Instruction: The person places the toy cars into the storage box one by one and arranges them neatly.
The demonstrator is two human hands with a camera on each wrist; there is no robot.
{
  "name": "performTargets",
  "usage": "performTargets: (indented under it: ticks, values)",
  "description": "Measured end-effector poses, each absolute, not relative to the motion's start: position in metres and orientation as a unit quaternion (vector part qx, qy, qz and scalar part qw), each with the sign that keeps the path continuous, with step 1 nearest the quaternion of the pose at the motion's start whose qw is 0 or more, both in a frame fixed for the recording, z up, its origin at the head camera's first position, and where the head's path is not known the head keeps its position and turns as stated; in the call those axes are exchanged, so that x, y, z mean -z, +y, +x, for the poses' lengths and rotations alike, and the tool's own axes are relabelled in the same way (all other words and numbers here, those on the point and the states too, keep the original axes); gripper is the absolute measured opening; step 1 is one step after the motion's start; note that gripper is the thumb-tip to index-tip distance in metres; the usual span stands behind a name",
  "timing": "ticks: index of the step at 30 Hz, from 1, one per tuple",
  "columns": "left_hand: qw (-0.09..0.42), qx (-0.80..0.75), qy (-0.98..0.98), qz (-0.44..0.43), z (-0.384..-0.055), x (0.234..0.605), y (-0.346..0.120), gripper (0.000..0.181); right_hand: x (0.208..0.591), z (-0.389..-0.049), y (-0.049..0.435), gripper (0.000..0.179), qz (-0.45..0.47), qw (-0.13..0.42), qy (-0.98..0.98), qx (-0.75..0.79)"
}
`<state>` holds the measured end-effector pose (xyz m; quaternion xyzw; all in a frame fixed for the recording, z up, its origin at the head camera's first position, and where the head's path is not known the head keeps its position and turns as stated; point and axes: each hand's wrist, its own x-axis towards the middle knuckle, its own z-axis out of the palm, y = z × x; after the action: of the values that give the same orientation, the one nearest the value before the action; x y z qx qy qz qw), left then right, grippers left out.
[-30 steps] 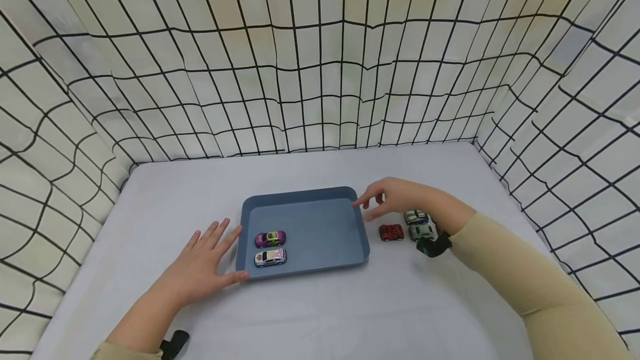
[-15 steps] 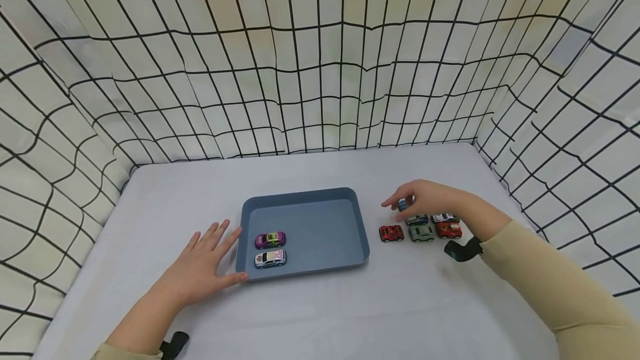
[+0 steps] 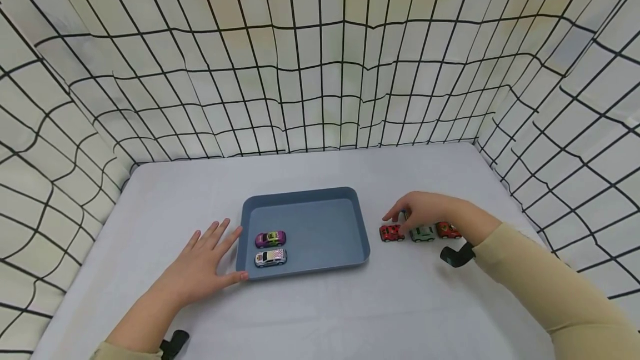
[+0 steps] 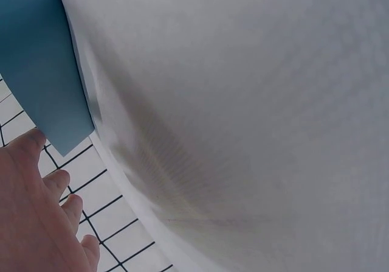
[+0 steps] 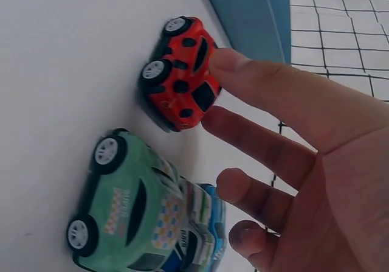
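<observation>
Since the right hand (image 3: pixel 420 209) reached the red car (image 3: pixel 389 233) toward the worktop's (image 3: pixel 320 315) right edge, its parted, seemingly empty grip (image 5: pixel 331 156) awaits pickup.

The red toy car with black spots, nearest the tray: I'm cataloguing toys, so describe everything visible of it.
The glossy red toy car with black spots looks like painted metal or plastic, with dark windows and pale-hubbed black wheels. It stands upright on the white cloth-covered table, between the blue-grey rectangular tray and the pale green toy car, apart from both. Fingers of the right hand partly hide it; contact is unclear.
</observation>
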<state>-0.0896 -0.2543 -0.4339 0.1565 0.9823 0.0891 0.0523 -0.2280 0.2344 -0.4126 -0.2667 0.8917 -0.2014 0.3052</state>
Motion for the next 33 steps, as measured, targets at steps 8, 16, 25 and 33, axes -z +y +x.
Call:
performTargets:
  ticks: [8,16,25,33]
  values:
    - [0.055,-0.09,0.983,0.154,-0.09,0.434,-0.254,0.104,0.42,-0.224,0.228,0.038,-0.265,0.306,0.895,0.185]
    - [0.054,-0.088,0.983,0.154,-0.09,0.434,-0.254,0.103,0.424,-0.223,0.229,0.04,-0.275,0.299,0.897,0.174]
    - [0.054,-0.092,0.983,0.152,-0.09,0.434,-0.254,0.103,0.429,-0.226,0.225,0.041,-0.291,0.303,0.895,0.152]
    - [0.052,-0.092,0.983,0.153,-0.09,0.434,-0.254,0.103,0.426,-0.225,0.222,0.043,-0.289,0.323,0.886,0.163]
